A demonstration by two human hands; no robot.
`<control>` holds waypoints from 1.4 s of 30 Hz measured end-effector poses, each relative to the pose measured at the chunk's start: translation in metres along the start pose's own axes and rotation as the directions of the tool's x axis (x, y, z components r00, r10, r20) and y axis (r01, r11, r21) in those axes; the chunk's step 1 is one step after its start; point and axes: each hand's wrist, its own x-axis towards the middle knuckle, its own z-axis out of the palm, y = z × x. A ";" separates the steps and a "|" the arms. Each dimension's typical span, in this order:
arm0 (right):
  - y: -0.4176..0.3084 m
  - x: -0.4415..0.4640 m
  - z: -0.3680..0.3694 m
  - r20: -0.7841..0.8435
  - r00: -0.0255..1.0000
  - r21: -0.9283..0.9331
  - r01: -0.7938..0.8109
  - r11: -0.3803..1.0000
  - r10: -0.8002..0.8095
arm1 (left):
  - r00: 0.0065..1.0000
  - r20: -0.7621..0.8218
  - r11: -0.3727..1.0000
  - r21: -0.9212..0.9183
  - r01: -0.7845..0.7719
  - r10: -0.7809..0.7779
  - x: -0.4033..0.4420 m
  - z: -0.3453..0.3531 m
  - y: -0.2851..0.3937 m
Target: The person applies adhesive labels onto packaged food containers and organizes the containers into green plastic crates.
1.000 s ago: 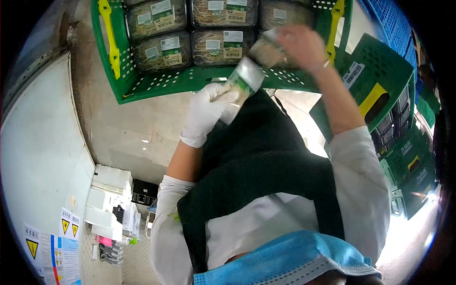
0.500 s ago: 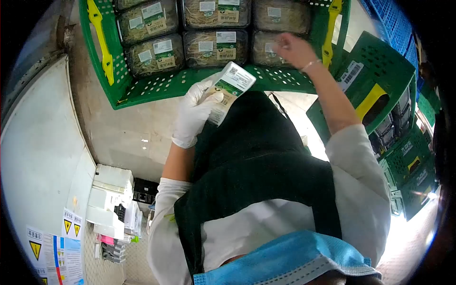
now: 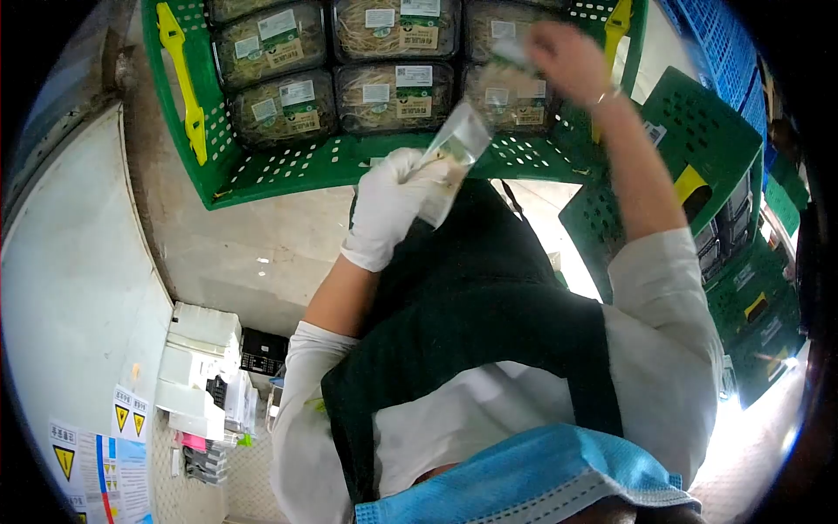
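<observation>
My left hand [image 3: 390, 205], in a white glove, is closed around a stack of printed labels [image 3: 463, 140], tilted and shiny in the light. My bare right hand [image 3: 572, 63] is blurred by motion, its fingers pinching a label [image 3: 511, 54] over the upper right pack [image 3: 489, 31]. Just below, the lower right pack [image 3: 495, 96] carries a small white sticker and a green-and-brown label. Clear-lidded packs such as the middle one [image 3: 358, 96] lie in rows in a green crate [image 3: 349, 153], filled with pale sprout-like strands.
Yellow handles [image 3: 182, 83] sit at the crate's sides. More green crates [image 3: 698, 113] with dark packs are stacked at the right, beside blue crates [image 3: 716, 52]. A white panel [image 3: 78, 262] and boxes [image 3: 196, 358] are at the left.
A green-and-brown label now shows on the lower right pack. My right hand has moved up and right with a label. My left hand has shifted right, tilting the stack.
</observation>
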 end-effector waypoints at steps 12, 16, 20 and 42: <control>0.030 0.038 0.064 -0.024 0.989 0.054 -0.142 0.988 0.144 | 0.993 -0.023 0.965 -0.234 -0.115 0.112 0.006 -0.024 -0.017; -0.068 -0.022 0.020 0.180 0.878 0.713 0.195 0.673 -0.444 | 0.987 0.038 0.986 -0.054 -0.155 0.157 0.003 -0.032 -0.011; -0.096 -0.032 0.010 0.045 0.860 0.735 0.316 0.600 -0.508 | 0.953 -0.047 0.906 0.327 -0.269 0.300 0.006 -0.025 0.016; 0.109 0.059 0.011 -0.840 0.542 -0.171 -0.268 0.948 0.002 | 0.609 -0.415 0.710 0.586 -0.390 0.676 0.039 -0.214 0.057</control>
